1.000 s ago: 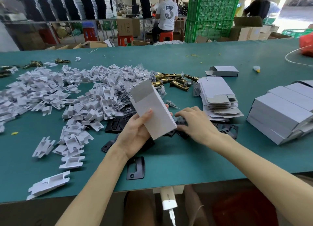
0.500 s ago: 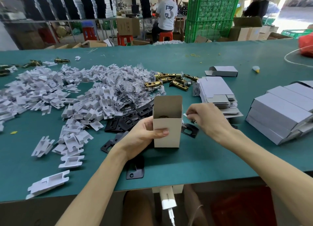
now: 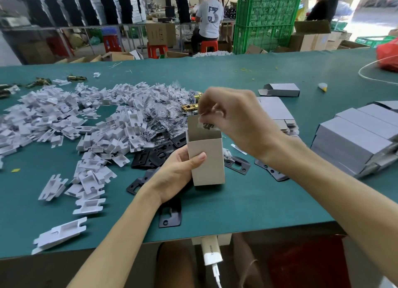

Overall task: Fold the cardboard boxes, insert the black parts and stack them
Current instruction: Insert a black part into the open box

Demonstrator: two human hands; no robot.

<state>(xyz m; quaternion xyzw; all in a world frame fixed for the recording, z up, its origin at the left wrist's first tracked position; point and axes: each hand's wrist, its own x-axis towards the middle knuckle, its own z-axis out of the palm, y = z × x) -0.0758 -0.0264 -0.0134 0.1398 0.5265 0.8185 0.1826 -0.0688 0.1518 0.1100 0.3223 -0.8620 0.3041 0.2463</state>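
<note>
— What is the surface like?
— A wide green tabletop (image 3: 258, 205), crowded on its left half. A heap of white plastic inserts (image 3: 86, 119) spreads from the left edge to the middle, with clear packets mixed in at its right side and a few brass latches (image 3: 190, 107) at its far right fringe. Black metal plates (image 3: 150, 156) lie at the near foot of the heap. One more black plate (image 3: 170, 214) sits alone by the near edge.
— And the right half?
— A stack of flat box blanks (image 3: 277, 113) lies just right of centre. A single folded box (image 3: 282, 90) lies beyond it, and closed grey boxes (image 3: 361, 136) are stacked at the right edge. A red bag (image 3: 387, 55) rests at the far right.
— Where is the cardboard box (image 3: 206, 158)?
— It stands upright in the middle, open end up. I cannot tell whether its base touches the tabletop. The left hand (image 3: 178, 171) has its grip wrapped round the box's left side, thumb across the front. The right hand (image 3: 234, 121) is over the open mouth, its grip pinching a small packet (image 3: 207, 125) too blurred to name further.
— And the room?
— It is a workshop. Beyond the tabletop stand stacked green crates (image 3: 267, 16), and just left of them a person (image 3: 210, 16) in a white shirt sits on a red stool (image 3: 208, 46). Shelves (image 3: 86, 9) of black and white boxes run along the far left.
</note>
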